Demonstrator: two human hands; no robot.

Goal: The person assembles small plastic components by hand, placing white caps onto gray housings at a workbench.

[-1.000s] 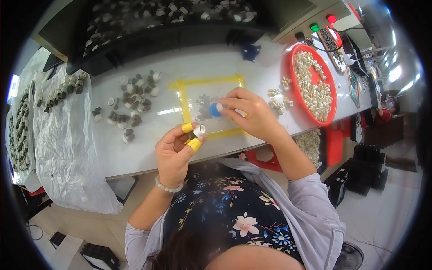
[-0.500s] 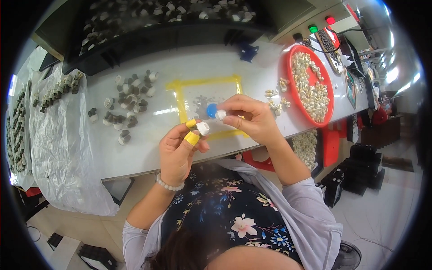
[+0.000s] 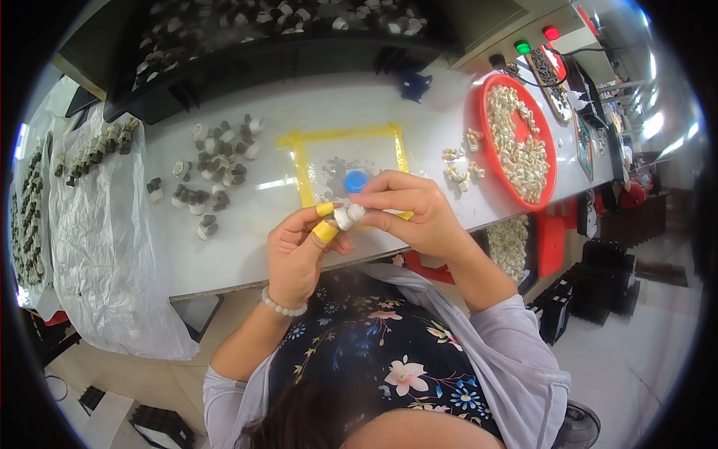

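My left hand (image 3: 295,254), with yellow tape around thumb and index fingertip, pinches a small white-and-dark part (image 3: 341,218). The fingers of my right hand (image 3: 419,212) are closed on a small white piece (image 3: 357,212), which meets the end of that part; whether it sits in it or just touches is too small to tell. Just beyond the right fingertips a round blue cap (image 3: 355,180) rests on the table. It lies within a rectangle of yellow tape (image 3: 300,172), where small clear or grey bits (image 3: 336,168) are scattered.
Loose black-and-white parts (image 3: 217,161) lie to the left, beside plastic sheeting (image 3: 105,247) bearing more. A red tray (image 3: 554,161) of cream pieces stands right, with a few (image 3: 458,176) beside it. A dark tray (image 3: 284,56) of parts spans the back.
My right hand has moved left and slightly down from beside the blue cap, bringing its white piece to the part in my left hand. The left hand has shifted slightly right.
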